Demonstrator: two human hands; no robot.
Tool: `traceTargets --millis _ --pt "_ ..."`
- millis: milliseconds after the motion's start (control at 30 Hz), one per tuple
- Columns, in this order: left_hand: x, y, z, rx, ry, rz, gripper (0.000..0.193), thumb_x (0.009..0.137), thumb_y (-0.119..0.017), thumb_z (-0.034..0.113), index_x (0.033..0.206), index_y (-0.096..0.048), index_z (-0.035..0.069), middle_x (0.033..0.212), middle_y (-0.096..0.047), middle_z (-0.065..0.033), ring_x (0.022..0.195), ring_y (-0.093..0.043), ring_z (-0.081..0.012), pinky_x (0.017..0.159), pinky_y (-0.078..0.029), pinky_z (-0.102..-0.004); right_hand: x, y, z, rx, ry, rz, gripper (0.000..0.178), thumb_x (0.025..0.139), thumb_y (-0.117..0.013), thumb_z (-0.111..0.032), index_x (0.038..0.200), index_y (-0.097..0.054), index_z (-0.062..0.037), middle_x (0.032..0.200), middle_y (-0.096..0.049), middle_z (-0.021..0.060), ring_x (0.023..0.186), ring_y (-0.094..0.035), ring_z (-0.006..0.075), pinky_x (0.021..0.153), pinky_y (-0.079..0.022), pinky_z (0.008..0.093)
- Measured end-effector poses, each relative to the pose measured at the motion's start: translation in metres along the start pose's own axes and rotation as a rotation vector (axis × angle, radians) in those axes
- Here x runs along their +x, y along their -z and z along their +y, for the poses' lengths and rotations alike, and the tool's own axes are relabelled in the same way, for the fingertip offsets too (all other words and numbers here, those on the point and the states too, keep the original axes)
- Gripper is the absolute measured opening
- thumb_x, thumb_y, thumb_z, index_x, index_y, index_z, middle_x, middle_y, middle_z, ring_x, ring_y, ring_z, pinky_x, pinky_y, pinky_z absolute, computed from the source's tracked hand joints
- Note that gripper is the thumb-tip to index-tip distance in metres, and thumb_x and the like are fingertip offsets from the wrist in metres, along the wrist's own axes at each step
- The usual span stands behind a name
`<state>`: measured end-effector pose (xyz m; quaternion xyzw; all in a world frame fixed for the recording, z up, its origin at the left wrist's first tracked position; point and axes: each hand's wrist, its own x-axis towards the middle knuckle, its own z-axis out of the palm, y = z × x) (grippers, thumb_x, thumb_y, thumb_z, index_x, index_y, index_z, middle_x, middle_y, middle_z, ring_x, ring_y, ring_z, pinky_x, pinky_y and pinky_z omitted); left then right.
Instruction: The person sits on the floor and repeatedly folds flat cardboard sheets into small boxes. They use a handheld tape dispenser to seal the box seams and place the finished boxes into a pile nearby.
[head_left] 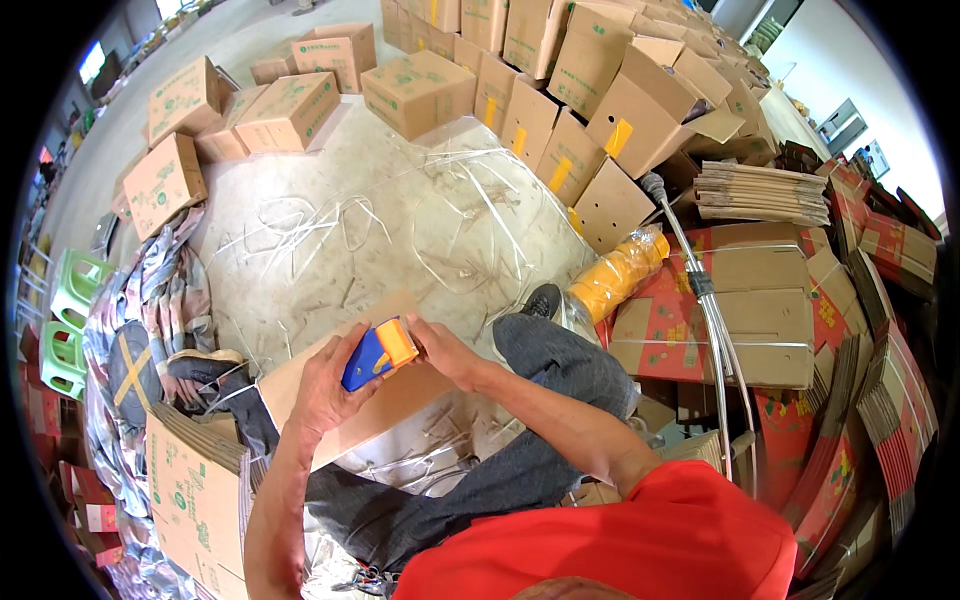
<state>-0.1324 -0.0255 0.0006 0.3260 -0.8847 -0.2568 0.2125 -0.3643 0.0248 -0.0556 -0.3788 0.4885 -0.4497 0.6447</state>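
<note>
Over my lap, my left hand (326, 385) is closed round a blue tape dispenser (362, 362) that carries a roll of orange tape (396, 344). The fingers of my right hand (446, 354) are bent in against the right side of the tape roll, pinching at its edge; the fingertips are partly hidden. Beneath both hands a brown cardboard box (350, 435) rests between my legs, with a plain face turned up.
Closed cartons (418, 92) stand ahead, and upright boxes with orange tape strips (562, 160) line the far right. White straps (300, 225) litter the floor. An orange wrapped bundle (622, 270), metal poles (712, 320) and flattened cartons (760, 300) lie right; green stools (66, 355) stand left.
</note>
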Motion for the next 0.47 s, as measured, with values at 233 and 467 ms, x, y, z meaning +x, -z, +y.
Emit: traceTargets --millis 233,467 --pt "-0.003 -0.002 0.002 0.000 -0.008 0.034 0.084 0.077 -0.086 0.023 0.151 -0.048 0.010 0.099 -0.063 -0.0214 0.088 -0.065 -0.0438 0.077 -0.053 -0.0492 0.009 0.005 0.013 0.045 0.046 -0.048 0.039 0.113 -0.043 -0.040 0.097 -0.065 -0.0115 0.080 -0.053 -0.0055 0.074 -0.045 0.0056 0.069 -0.039 0.0253" --pt "0.000 -0.007 -0.004 0.015 -0.049 0.057 0.086 0.077 -0.085 0.025 0.153 -0.048 0.010 0.100 -0.063 -0.0230 0.087 -0.064 -0.0446 0.077 -0.052 -0.0499 0.009 0.011 0.017 0.057 0.072 -0.054 0.035 0.111 -0.047 -0.035 0.092 -0.063 -0.0098 0.077 -0.051 -0.0061 0.072 -0.044 0.0056 0.066 -0.037 0.0253"
